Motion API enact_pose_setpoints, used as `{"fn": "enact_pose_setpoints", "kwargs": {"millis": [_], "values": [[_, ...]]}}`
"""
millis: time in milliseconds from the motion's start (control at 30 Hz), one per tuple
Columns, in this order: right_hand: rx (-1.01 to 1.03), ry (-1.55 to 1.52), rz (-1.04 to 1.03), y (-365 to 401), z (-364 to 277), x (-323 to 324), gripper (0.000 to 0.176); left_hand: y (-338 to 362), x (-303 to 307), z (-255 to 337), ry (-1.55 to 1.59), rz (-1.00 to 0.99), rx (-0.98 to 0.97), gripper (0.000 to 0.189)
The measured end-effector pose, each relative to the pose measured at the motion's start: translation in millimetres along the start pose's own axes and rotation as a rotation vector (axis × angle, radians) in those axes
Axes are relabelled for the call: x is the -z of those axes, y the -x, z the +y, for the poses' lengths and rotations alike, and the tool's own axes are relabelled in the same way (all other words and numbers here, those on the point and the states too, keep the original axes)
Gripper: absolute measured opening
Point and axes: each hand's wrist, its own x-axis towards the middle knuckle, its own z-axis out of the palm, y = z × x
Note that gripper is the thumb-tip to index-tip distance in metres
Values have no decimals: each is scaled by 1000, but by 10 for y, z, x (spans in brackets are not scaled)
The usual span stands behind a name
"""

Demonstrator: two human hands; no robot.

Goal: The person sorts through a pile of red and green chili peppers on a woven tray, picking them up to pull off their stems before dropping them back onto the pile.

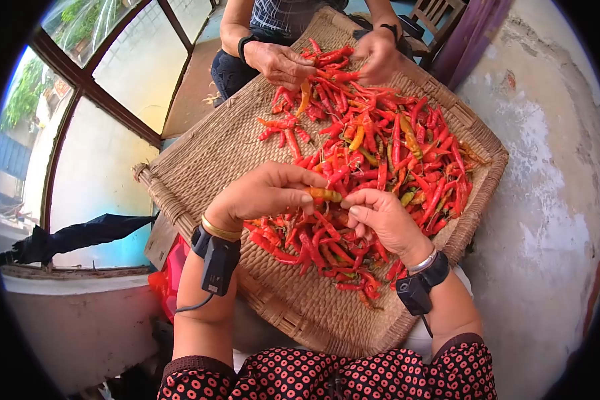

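My left hand (271, 196) is closed on an orange-yellow chili pepper (325, 195), pinching it between thumb and fingers. At the pepper's greenish stem end, the fingertips of my right hand (382, 219) are pinched together; the stem itself is mostly hidden there. Below and behind both hands spreads a heap of red chili peppers (440, 193), with some yellow, orange and green ones mixed in. The heap lies on a woven tray (207, 143) with a raised rim.
Across the tray, a co-worker's two hands (283, 65) handle red peppers at the far edge; one is blurred by motion. A framed window (123, 73) and a dark folded umbrella (93, 237) are on the left. A worn plaster wall (533, 200) stands to the right.
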Motion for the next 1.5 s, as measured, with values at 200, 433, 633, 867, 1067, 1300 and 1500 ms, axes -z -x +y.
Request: {"fn": "enact_pose_setpoints", "kwargs": {"millis": [200,433,633,867,1067,1300,1500], "values": [[108,-16,159,-18,-16,59,22,-113,177,-126,-71,601,-228,36],[206,204,327,-64,-23,105,17,-171,-126,-227,-929,444,-282,36],[229,199,362,-127,49,190,16,-241,-328,-267,-1178,434,-210,36],[206,392,282,-125,51,123,15,-60,-149,-163,-1152,311,-133,17],[227,352,292,-122,65,93,14,175,79,50,-367,271,-61,17],[241,419,304,-85,41,47,16,-181,367,-239,101,656,-333,25],[249,408,318,-100,29,72,15,-200,-35,-195,-859,610,-139,27]]}}
